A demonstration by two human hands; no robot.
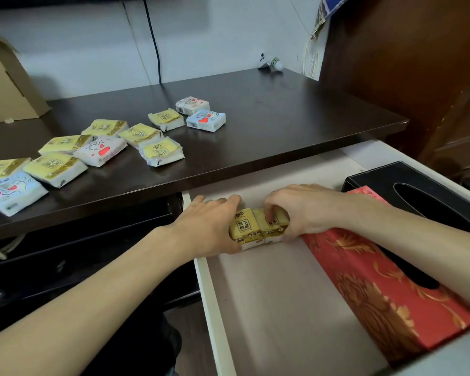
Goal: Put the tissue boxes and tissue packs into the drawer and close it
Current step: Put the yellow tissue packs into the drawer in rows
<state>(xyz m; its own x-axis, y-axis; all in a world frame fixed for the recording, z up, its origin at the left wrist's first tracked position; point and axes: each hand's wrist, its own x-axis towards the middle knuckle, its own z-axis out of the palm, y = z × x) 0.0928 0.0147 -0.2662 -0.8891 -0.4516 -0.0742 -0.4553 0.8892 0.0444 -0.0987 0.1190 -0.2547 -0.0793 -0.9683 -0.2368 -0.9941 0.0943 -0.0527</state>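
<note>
The white drawer (209,294) stands pulled open below the dark desk (282,126). Inside it, along the right, lie a red-and-gold tissue box (377,283) and a black tissue box (418,194). Two yellow tissue packs (258,226) sit side by side at the drawer's back left. My left hand (209,226) presses on the left pack and my right hand (304,210) grips the right one. Several yellow tissue packs (160,151) and white or blue heart-print packs (205,120) lie scattered on the desk top.
A cardboard box (6,85) stands at the desk's back left. A black cable (154,42) runs down the wall. A small white object (272,65) rests at the desk's back edge. A brown wooden cabinet (404,63) rises on the right.
</note>
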